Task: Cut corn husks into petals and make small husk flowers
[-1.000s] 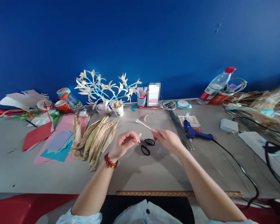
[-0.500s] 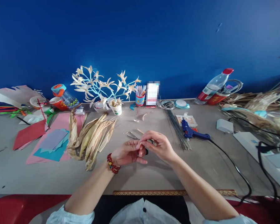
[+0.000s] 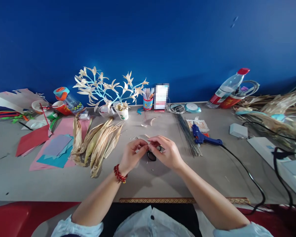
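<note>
Both hands pinched on a thin husk strip, held just above the worktop.

My left hand and right hand meet fingertip to fingertip over the worktop, each grip closed on a small pale strip that is mostly hidden between the fingers. I judge the strip to be very light, dry and brittle, likely to split along its grain; it is best held near its ends with a gentle pinch, not squeezed. My left wrist, wearing a red bracelet, is bent inward with the fingers curled; my right hand is palm down, thumb and forefinger forward. Scissors lie directly beneath the hands, partly covered. Dried husks lie near to the left, and a glue gun lies to the right.
</note>
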### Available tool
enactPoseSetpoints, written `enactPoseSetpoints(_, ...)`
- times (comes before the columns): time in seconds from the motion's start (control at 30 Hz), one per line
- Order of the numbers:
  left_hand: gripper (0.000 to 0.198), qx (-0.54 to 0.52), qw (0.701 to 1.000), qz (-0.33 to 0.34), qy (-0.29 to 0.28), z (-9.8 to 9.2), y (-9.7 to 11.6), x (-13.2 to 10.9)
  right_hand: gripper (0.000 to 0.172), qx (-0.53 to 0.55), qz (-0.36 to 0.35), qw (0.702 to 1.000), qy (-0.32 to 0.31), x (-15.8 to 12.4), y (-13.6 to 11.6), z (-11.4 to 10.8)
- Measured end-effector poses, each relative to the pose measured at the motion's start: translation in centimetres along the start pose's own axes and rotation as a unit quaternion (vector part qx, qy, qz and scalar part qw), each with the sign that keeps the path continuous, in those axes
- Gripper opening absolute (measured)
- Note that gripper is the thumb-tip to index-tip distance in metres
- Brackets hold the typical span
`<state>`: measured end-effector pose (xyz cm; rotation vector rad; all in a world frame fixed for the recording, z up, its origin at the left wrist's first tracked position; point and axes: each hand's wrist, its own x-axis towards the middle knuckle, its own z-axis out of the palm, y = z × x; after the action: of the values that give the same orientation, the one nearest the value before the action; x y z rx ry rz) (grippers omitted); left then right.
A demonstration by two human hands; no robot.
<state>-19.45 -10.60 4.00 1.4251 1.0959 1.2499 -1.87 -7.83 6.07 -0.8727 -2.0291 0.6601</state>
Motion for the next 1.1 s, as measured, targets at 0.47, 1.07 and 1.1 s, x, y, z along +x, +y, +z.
enactPoseSetpoints(0.47,0.015,0.292,0.942,0.142,0.083,0.5,0.8,-0.4,0.011,-0.078,0.017,0.997,0.02,-0.6,-0.7,1.2)
enactPoseSetpoints(1.07,0.012,0.304,0.935,0.171,0.07,0.4,1.5,0.0,0.011,-0.016,0.034,0.993,0.11,-0.6,-1.1,1.2)
enactPoseSetpoints(1.1,0.012,0.307,0.933,0.169,0.084,0.1,1.4,0.1,0.011,-0.025,0.032,0.991,0.129,-0.6,-1.1,0.9)
